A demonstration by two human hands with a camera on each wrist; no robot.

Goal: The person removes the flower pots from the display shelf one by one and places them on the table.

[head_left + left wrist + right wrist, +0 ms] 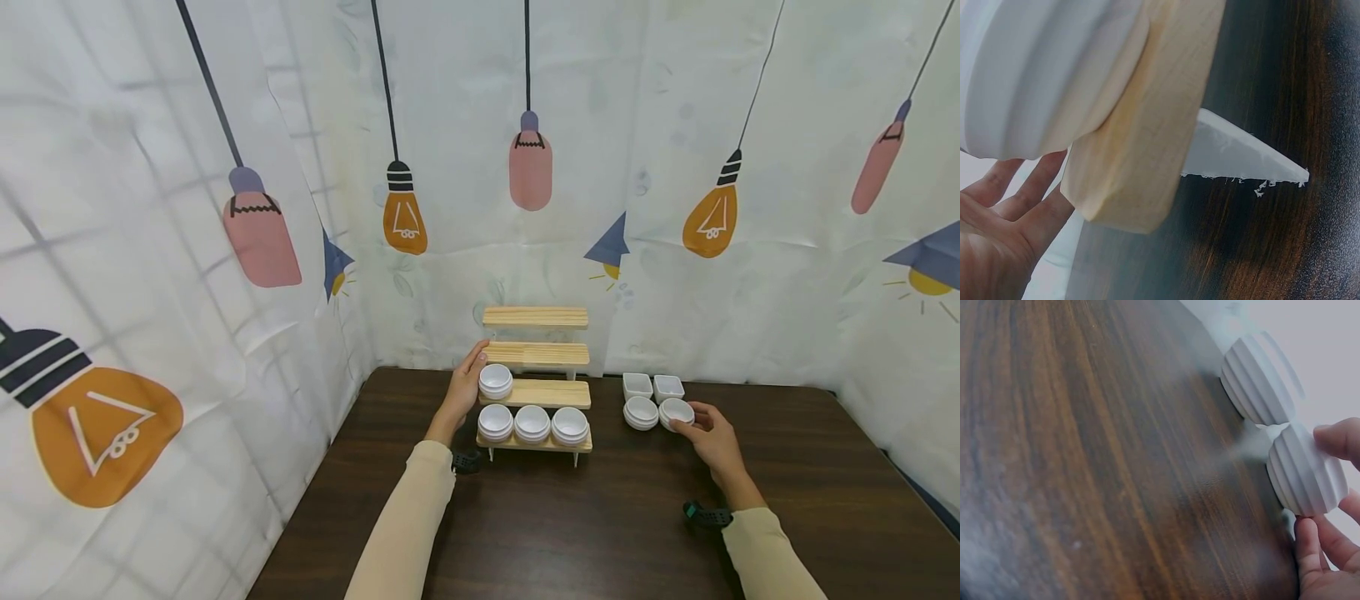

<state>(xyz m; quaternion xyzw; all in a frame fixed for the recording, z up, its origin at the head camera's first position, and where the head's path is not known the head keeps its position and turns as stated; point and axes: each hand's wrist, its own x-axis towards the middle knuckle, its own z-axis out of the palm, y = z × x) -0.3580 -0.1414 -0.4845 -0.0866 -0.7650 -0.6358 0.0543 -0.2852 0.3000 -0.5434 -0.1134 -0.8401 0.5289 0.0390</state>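
A wooden stepped stand (536, 358) with several tiers stands at the back of the dark table (600, 533). Three round white ribbed bowls (532, 422) sit on its lowest step. One more white bowl (495, 381) (1035, 69) sits at the left end of the second step (1147, 125). My left hand (467, 382) (1004, 212) lies beside that bowl with straight fingers, its thumb up by the third step. My right hand (693, 423) (1321, 482) pinches a round ribbed bowl (677, 412) (1304, 472) on the table to the right of the stand.
Another round bowl (641, 412) (1257, 381) touches the pinched one on its left. Two square white dishes (652, 386) stand just behind them. Curtains printed with light bulbs close in the back and both sides. Bare dark wood stretches toward me.
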